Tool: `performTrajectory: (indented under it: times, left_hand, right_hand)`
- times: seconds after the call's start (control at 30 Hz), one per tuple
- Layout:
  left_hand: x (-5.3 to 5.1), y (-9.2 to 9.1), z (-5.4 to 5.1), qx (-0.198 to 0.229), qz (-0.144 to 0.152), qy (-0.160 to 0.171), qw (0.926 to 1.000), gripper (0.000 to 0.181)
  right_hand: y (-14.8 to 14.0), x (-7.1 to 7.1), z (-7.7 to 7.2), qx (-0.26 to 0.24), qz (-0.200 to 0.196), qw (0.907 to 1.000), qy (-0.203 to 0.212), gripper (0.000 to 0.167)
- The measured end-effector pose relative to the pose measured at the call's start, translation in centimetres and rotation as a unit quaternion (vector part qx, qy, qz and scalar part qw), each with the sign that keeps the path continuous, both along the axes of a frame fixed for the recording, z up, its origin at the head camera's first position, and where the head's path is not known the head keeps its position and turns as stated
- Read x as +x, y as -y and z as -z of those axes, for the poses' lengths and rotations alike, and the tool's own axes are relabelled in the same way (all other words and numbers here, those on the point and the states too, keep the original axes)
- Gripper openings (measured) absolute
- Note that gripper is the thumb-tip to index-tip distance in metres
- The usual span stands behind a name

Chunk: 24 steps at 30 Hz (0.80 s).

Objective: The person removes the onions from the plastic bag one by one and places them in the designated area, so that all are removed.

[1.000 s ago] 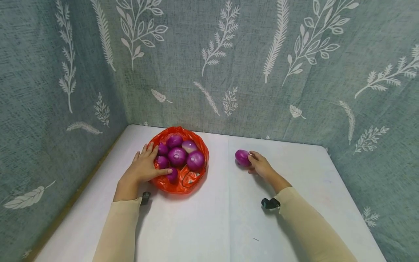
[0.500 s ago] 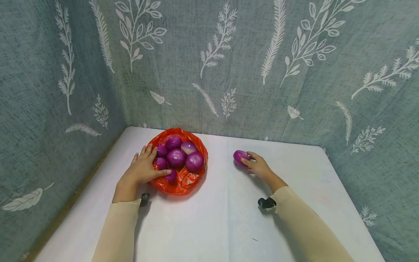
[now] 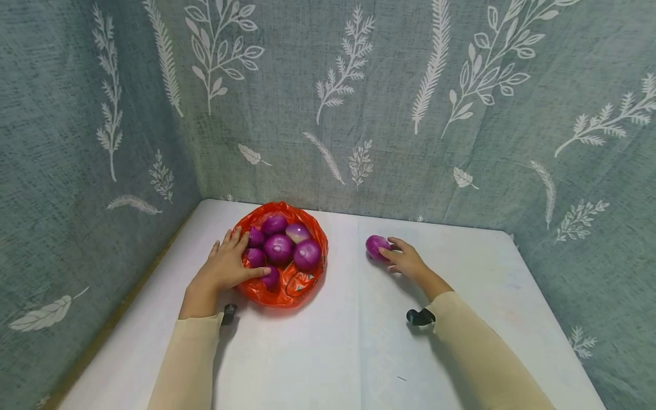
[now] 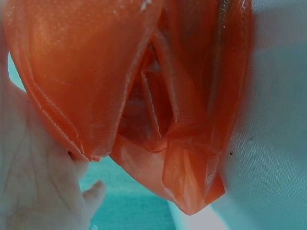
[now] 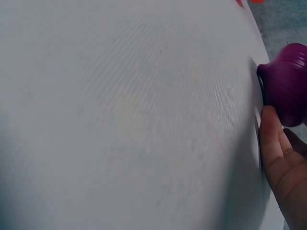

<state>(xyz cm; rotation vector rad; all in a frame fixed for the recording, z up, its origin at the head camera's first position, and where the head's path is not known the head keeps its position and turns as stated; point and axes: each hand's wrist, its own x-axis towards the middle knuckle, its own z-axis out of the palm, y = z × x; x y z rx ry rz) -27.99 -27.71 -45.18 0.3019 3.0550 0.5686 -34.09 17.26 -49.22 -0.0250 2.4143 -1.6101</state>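
Observation:
A red plastic bag [image 3: 271, 297] with its rim spread round holds several purple onions [image 3: 279, 249] on the left of the table. My left hand [image 3: 225, 267] rests spread over the bag's left edge, its thumb across the nearest onion; in the left wrist view the palm [image 4: 38, 177] lies beside the red plastic [image 4: 86, 72]. To the right of the bag, a single onion [image 3: 376, 247] is on the table, and my right hand [image 3: 407, 263] holds it between thumb and fingers. The right wrist view shows this onion [image 5: 288, 86] at the fingertips of the hand [image 5: 288, 177].
The white table [image 3: 297, 359] has a small dark mark [image 3: 402, 378] near its front. Grey-green cloth [image 3: 389, 159] with white leaf prints hangs behind and at both sides. A dark wrist camera [image 3: 420, 317] sticks out at the right sleeve, another [image 3: 229, 314] at the left.
My right thumb has come round onto the near side of the single onion, which has turned slightly. The left hand stays on the bag.

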Motion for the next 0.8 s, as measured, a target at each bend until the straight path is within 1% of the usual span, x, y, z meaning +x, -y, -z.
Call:
performTrajectory:
  times: [0.1,0.3,0.43,0.6,0.73,0.8]
  left_hand:
    - [0.0,0.0,0.0,0.001,-0.002,0.002,1.0,0.123]
    - [-0.2,0.1,-0.2,0.003,-0.001,0.005,1.0,0.125]
    - [-0.1,0.0,-0.3,0.005,0.0,0.004,1.0,0.124]
    - [0.0,0.0,-0.3,0.004,0.001,0.002,1.0,0.126]
    - [0.0,0.1,-0.1,0.002,0.003,0.005,1.0,0.127]
    - [0.0,0.1,0.0,0.003,0.003,0.006,1.0,0.126]
  right_hand:
    - [-0.6,0.3,-0.2,0.009,-0.006,0.9999,-0.004,0.071]
    - [-1.7,1.0,-0.8,0.038,-0.004,0.9992,-0.01,0.074]
    - [-1.8,1.1,-1.5,0.051,-0.016,0.9977,-0.042,0.072]
    - [-0.7,1.3,-2.6,0.076,-0.025,0.9932,-0.085,0.067]
    - [0.8,1.6,-3.6,0.082,-0.018,0.9917,-0.097,0.062]
    - [1.5,1.7,-3.9,0.078,-0.016,0.9919,-0.099,0.058]
